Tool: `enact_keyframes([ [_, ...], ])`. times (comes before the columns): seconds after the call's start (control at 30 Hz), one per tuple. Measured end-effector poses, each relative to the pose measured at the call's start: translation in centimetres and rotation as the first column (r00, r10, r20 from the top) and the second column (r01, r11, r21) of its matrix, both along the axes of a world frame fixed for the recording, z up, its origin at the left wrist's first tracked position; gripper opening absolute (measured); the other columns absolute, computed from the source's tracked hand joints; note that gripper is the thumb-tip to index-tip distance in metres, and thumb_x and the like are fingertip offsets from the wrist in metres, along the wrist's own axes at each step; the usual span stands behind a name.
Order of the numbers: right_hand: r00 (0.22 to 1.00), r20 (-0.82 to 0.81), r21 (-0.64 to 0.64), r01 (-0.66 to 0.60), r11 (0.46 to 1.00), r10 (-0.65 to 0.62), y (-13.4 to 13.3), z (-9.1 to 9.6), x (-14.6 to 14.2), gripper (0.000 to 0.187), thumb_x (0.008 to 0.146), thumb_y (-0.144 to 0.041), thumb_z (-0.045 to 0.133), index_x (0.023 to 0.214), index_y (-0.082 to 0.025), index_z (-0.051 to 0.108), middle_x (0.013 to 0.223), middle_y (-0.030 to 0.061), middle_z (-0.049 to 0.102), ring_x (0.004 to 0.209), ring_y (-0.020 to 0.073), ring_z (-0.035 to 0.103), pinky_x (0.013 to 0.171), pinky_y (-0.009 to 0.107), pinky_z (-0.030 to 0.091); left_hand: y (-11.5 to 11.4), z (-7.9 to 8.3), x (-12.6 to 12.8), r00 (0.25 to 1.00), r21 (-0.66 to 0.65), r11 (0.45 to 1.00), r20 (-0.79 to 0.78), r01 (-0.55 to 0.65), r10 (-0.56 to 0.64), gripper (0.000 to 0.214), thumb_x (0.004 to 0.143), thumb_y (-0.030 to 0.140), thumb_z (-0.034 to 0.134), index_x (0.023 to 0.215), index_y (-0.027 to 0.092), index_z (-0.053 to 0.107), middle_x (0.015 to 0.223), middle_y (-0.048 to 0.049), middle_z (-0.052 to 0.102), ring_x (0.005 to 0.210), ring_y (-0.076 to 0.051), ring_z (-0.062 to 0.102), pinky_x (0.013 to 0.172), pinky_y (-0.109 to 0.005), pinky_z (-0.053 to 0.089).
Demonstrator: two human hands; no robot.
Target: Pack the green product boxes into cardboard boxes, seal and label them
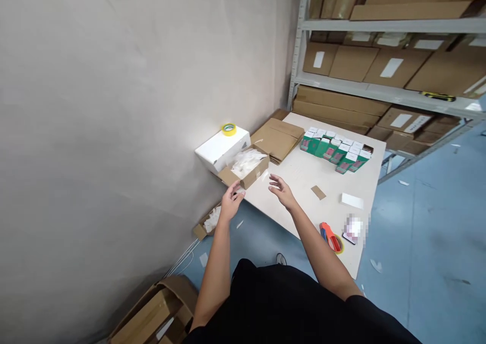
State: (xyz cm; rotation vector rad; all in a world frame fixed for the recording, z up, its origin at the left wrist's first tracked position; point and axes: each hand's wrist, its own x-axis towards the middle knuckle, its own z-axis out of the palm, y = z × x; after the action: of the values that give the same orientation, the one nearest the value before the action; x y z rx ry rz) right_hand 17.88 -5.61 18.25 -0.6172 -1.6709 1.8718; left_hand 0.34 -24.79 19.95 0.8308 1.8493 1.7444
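Observation:
My left hand (231, 198) reaches to the near corner of an open cardboard box (246, 171) filled with white plastic bags, and its fingers are curled at the box edge, possibly pinching a small white piece. My right hand (281, 188) hovers above the white table (304, 182) just right of the box, fingers spread and holding nothing. Rows of green and red small boxes (336, 152) stand further back on the table.
A white box (220, 146) with a yellow tape roll (229, 129) sits by the wall. Flat cardboard (277, 137) lies behind the open box. A red tape dispenser (329, 235), a white card (352, 201) and a brown scrap (318, 192) lie on the table. Shelves of cartons (379, 66) stand at right.

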Motion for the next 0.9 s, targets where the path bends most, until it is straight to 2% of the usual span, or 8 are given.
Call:
enact_keyframes([
  [0.17, 0.98, -0.005, -0.011, 0.201, 0.98, -0.201, 4.2, -0.4, 1.9, 0.067, 0.083, -0.049, 0.079, 0.145, -0.033, 0.061, 0.153, 0.0105, 0.059, 0.134, 0.0312, 0.059, 0.111, 0.053, 0.052, 8.4, -0.9, -0.6, 0.981, -0.015, 0.981, 0.014, 0.193, -0.193, 0.074, 0.082, 0.056, 0.082, 0.146, 0.024, 0.061, 0.154, -0.0159, 0.058, 0.144, -0.035, 0.054, 0.117, -0.052, 0.048],
  [0.33, 0.915, 0.049, -0.001, 0.4, 0.916, -0.4, 6.6, -0.7, 2.7, 0.063, 0.084, -0.047, 0.077, 0.142, -0.032, 0.062, 0.151, 0.0102, 0.06, 0.131, 0.0297, 0.061, 0.11, 0.052, 0.052, 15.3, -1.8, -2.6, 0.934, -0.044, 0.933, 0.022, 0.358, -0.357, 0.072, 0.082, 0.055, 0.081, 0.144, 0.023, 0.062, 0.152, -0.0164, 0.059, 0.138, -0.034, 0.059, 0.113, -0.052, 0.051],
  [0.47, 0.819, 0.126, 0.055, 0.558, 0.828, -0.56, 7.6, -0.7, 3.4, 0.059, 0.086, -0.044, 0.073, 0.143, -0.032, 0.06, 0.153, 0.0092, 0.058, 0.132, 0.0287, 0.06, 0.11, 0.05, 0.052, 19.9, -2.0, -3.9, 0.882, -0.037, 0.881, 0.028, 0.472, -0.471, 0.066, 0.084, 0.052, 0.08, 0.142, 0.024, 0.063, 0.151, -0.016, 0.059, 0.136, -0.032, 0.061, 0.111, -0.049, 0.052],
  [0.57, 0.691, 0.18, 0.118, 0.692, 0.712, -0.7, 7.7, -1.5, 4.2, 0.055, 0.087, -0.043, 0.07, 0.14, -0.031, 0.061, 0.152, 0.0098, 0.059, 0.13, 0.0288, 0.061, 0.108, 0.05, 0.052, 23.0, -2.8, -4.2, 0.847, -0.056, 0.845, 0.026, 0.531, -0.531, 0.061, 0.086, 0.05, 0.078, 0.14, 0.023, 0.065, 0.146, -0.0168, 0.063, 0.127, -0.029, 0.066, 0.107, -0.047, 0.055],
  [0.63, 0.604, 0.223, 0.142, 0.756, 0.639, -0.765, 7.3, -2.7, 5.3, 0.054, 0.087, -0.043, 0.069, 0.138, -0.029, 0.061, 0.149, 0.0108, 0.061, 0.127, 0.0286, 0.063, 0.106, 0.049, 0.053, 24.8, -3.9, -3.9, 0.824, -0.081, 0.82, 0.038, 0.566, -0.565, 0.059, 0.087, 0.05, 0.077, 0.137, 0.021, 0.066, 0.14, -0.0169, 0.067, 0.119, -0.027, 0.069, 0.103, -0.046, 0.056],
  [0.73, 0.501, 0.313, 0.145, 0.814, 0.562, -0.807, 5.4, -5.1, 7.5, 0.053, 0.085, -0.044, 0.069, 0.136, -0.027, 0.062, 0.146, 0.0118, 0.063, 0.123, 0.0282, 0.064, 0.102, 0.047, 0.055, 26.4, -6.4, -2.1, 0.773, -0.128, 0.763, 0.077, 0.633, -0.629, 0.055, 0.086, 0.051, 0.076, 0.131, 0.02, 0.07, 0.129, -0.016, 0.072, 0.113, -0.026, 0.07, 0.101, -0.044, 0.056],
  [0.9, 0.346, 0.448, 0.139, 0.884, 0.447, -0.824, 1.3, -9.7, 12.3, 0.056, 0.083, -0.045, 0.067, 0.135, -0.024, 0.062, 0.142, 0.0139, 0.065, 0.117, 0.0276, 0.067, 0.1, 0.047, 0.055, 26.4, -10.8, 3.4, 0.641, -0.21, 0.607, 0.182, 0.766, -0.746, 0.049, 0.085, 0.052, 0.075, 0.121, 0.019, 0.074, 0.121, -0.0144, 0.075, 0.109, -0.026, 0.071, 0.1, -0.044, 0.056],
])
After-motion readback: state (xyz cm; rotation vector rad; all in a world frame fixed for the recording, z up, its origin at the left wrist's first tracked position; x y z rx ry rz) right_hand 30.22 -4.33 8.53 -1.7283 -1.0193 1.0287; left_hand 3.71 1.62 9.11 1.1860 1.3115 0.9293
